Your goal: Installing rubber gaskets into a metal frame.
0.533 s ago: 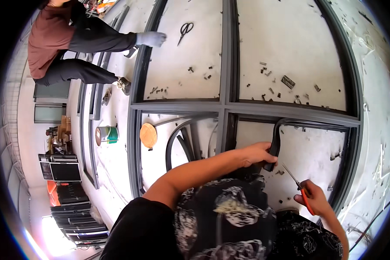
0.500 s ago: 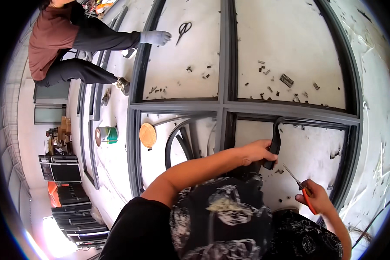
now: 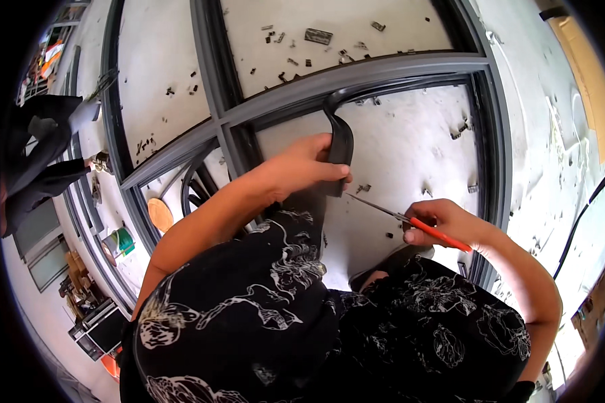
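My left hand (image 3: 307, 166) is closed around the free end of a black rubber strip (image 3: 343, 138), thumb across its face. From there the strip bends up to the dark grey metal frame (image 3: 356, 70) in front of me. In my right hand (image 3: 447, 221) is a pair of scissors (image 3: 444, 236) with orange-red handles. Their blades look closed and point left, the tip just right of the strip's cut end; I cannot tell whether they touch.
Small dark offcuts and a larger dark piece (image 3: 318, 35) lie on the pale floor inside the frame. Left are a round tan disc (image 3: 160, 215) and a green-and-white container (image 3: 119, 242). Another person's dark-clothed legs (image 3: 44, 144) are at far left; cardboard (image 3: 590, 87) lies right.
My view has swung, so the frame appears tilted and the other person further left. The scissors have turned flatter, their tip closer to the strip's end. My left hand keeps its hold.
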